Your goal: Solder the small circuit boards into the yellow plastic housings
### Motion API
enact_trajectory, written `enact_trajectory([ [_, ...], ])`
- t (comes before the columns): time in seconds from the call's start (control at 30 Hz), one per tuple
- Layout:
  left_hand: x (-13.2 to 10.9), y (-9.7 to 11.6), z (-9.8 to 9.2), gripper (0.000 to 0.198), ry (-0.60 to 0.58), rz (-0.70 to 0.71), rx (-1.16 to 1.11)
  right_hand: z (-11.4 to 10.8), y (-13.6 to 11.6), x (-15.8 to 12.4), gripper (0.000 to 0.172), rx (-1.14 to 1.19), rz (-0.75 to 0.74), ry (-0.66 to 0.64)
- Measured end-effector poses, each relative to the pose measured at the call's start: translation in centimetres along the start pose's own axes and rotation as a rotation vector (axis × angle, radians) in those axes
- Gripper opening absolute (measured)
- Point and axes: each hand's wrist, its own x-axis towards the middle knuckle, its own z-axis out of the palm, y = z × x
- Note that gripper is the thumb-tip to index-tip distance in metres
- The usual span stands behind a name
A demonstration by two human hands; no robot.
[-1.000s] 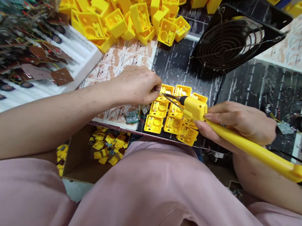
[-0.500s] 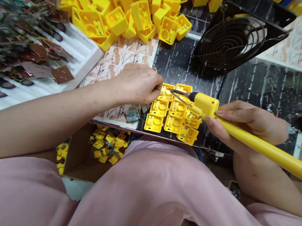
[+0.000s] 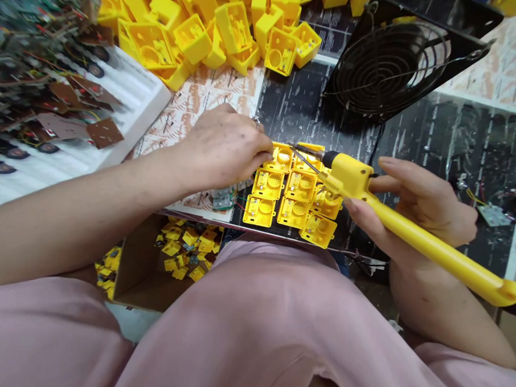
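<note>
One bench (image 3: 286, 101), one yellow soldering iron (image 3: 405, 224) over a block of small housings (image 3: 300, 185).
Foam tray (image 3: 153, 89) of boards (image 3: 32, 106) crowds the left; black fan (image 3: 378, 68) limits reach past the block's right. Iron looks light and stiff, likely hot at its metal end — best gripped by the handle, where the right hand (image 3: 438, 200) closes thumb and fingers loosely round it. Left hand (image 3: 228, 143) curls at the top-left housing, fingertips hidden — can't tell if they pinch anything. Housings sit side by side, probably rigid plastic that skates; hold by outer walls. Small wired board (image 3: 223, 199) lies just beside, thin leads look snaggable.
</note>
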Motion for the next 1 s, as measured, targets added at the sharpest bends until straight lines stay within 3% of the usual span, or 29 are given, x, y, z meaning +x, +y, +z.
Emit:
enact_trajectory([
  [0.1, 0.3, -0.3, 0.4, 0.036, 0.068, -0.009, -0.083, 0.3, -0.4, 0.5, 0.062, -0.01, -0.086, 0.079],
  [0.23, 0.8, -0.4, 1.2, 0.034, 0.169, -0.085, -0.086, 0.7, -0.2, 0.5, 0.046, -0.024, -0.039, 0.089],
  [0.4, 0.3, -0.4, 1.7, 0.038, 0.148, -0.061, 0.054, 1.3, 0.4, 0.6, 0.037, 0.001, -0.161, 0.178],
  [0.5, 0.0, -0.7, 1.8, 0.039, 0.176, 0.011, 0.053, 1.5, 0.1, 1.0, 0.037, 0.061, -0.212, 0.158],
  [0.77, 0.5, -1.0, 2.3, 0.036, 0.21, -0.043, 0.043, 1.6, 0.3, 0.4, 0.052, 0.012, -0.139, 0.091],
  [1.0, 0.4, -0.3, 2.1, 0.038, 0.172, -0.087, 0.034, 2.0, 0.4, 0.3, 0.043, 0.024, -0.181, 0.119],
])
